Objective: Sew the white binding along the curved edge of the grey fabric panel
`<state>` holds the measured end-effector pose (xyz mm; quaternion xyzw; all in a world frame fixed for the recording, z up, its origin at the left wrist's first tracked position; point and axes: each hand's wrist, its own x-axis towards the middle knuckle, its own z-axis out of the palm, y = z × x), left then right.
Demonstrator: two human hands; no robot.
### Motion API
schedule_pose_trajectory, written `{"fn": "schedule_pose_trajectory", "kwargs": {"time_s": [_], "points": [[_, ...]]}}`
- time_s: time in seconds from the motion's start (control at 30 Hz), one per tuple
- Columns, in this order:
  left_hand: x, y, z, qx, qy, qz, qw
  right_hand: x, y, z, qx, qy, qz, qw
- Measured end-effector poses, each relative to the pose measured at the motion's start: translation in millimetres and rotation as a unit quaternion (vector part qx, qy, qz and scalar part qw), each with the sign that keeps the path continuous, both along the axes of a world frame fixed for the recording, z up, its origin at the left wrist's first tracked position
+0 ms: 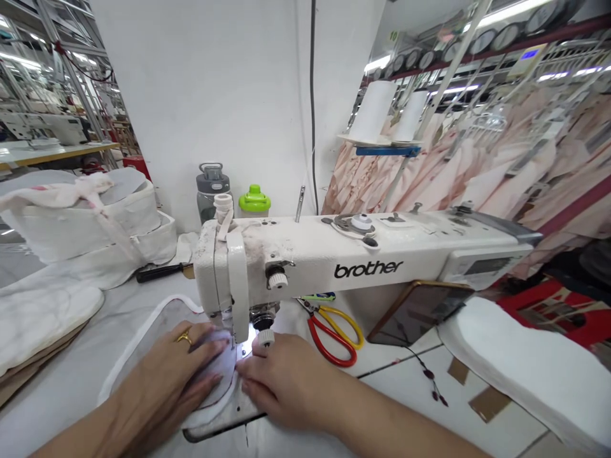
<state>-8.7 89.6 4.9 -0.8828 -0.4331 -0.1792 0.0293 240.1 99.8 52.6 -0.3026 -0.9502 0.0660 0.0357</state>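
A white sewing machine (310,254) marked "brother" stands before me, its lamp lighting the needle area. Under its head lies a thin, see-through fabric piece (165,324) with a white band along its curved edge. My left hand (186,362), with a gold ring, rests on this fabric left of the needle, fingers spread. Just right of the needle, my right hand (286,378) has bent fingers closed at the fabric's edge. The needle tip and presser foot are mostly hidden behind the machine head and my fingers.
Red-and-yellow-handled scissors (337,331) lie behind my right hand. A phone-like dark panel (415,318) leans against the machine. White padded pieces (529,369) are stacked at right, more (42,312) at left. A black-handled tool (162,272) and two bottles (254,200) sit behind.
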Motion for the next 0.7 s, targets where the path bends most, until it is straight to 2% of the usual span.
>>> {"fn": "schedule_pose_trajectory", "kwargs": {"time_s": [0.1, 0.17, 0.3, 0.47, 0.57, 0.7], "points": [[-2, 1, 14.8, -0.031, 0.007, -0.078, 0.996, 0, 0, 0.6, -0.006, -0.001, -0.003, 1.0], [-4, 4, 21.8, -0.053, 0.0, -0.106, 0.993, 0, 0, -0.1, -0.004, 0.007, -0.011, 1.0], [-7, 9, 20.2, -0.079, -0.012, -0.087, 0.993, -2, -1, -2.9, -0.004, 0.014, -0.037, 0.999], [-6, 11, 10.6, -0.049, -0.02, -0.063, 0.997, -4, -2, -3.9, 0.011, 0.007, -0.046, 0.999], [-4, 12, 11.5, -0.041, 0.002, -0.053, 0.998, -3, -1, -5.3, 0.012, 0.01, -0.029, 0.999], [-3, 14, 13.5, -0.025, 0.019, -0.052, 0.998, -3, 0, -9.2, 0.006, 0.03, -0.052, 0.998]]}}
